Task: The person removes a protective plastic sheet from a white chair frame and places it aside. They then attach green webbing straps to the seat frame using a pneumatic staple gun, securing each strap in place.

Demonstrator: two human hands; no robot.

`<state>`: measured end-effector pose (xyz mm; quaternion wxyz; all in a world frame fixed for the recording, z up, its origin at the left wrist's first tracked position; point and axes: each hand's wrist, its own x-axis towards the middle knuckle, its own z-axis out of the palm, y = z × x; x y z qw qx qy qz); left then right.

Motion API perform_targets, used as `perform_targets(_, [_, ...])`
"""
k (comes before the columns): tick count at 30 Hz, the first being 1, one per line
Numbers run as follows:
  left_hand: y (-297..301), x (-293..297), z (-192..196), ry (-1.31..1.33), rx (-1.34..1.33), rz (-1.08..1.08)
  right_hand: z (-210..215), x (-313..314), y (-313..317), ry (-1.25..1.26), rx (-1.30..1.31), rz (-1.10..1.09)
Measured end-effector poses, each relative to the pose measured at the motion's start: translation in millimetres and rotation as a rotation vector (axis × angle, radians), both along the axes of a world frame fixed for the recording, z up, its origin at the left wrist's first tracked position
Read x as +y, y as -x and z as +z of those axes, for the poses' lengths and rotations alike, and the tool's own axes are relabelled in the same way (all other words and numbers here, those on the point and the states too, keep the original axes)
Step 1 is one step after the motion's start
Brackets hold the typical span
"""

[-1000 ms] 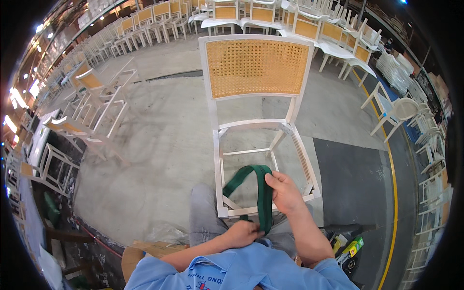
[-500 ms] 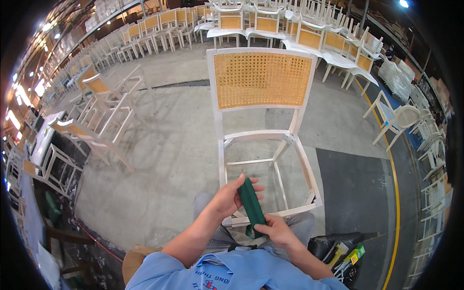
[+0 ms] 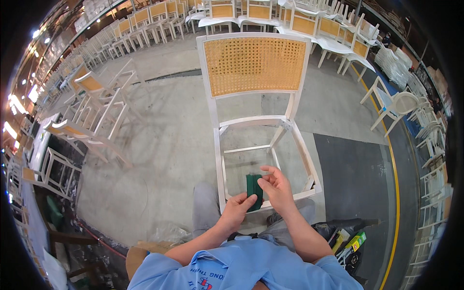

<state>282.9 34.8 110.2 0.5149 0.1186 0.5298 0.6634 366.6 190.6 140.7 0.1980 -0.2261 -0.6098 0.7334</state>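
Observation:
Between my hands is a folded dark green strip (image 3: 253, 185), held in front of my lap over the near edge of a chair frame. My left hand (image 3: 235, 210) pinches its lower part between thumb and fingers. From the right, the thumb and fingers of my right hand (image 3: 279, 189) grip its upper side; one finger stretches outward. The strip looks short and doubled over; its material is not clear. Facing me stands the pale wooden chair (image 3: 292, 105) with a woven cane backrest (image 3: 256, 65) and an open seat frame without a seat. My knees are close to its front rail.
Armchair frames (image 3: 104, 140) stand to the left. Behind, rows of cane-backed chairs (image 3: 222, 10) carry other chairs stacked on top. A pale round-backed chair (image 3: 398, 106) is at the right, near a yellow floor line (image 3: 397, 193). Beside my right leg lies a dark bag (image 3: 333, 229) with tools.
My right hand has moved up to the strip's upper part and my left hand down to its lower part. The long strip now looks much shorter. The view has shifted slightly.

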Motion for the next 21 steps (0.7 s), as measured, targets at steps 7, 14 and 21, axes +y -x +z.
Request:
perform_targets(7, [8.8,-7.4,0.0,-0.095,-0.033,0.244,-19.0,-13.7,-8.1,-0.321,-0.008,0.001])
perform_targets(14, [21.0,-8.4,5.5,-0.079,-0.255,0.191,-11.7,-17.5,-9.4,-0.519,-0.018,0.038])
perform_targets(21, [25.5,-6.5,0.4,-0.092,-0.216,0.240,-6.9,-10.1,0.6,-0.742,0.030,0.042])
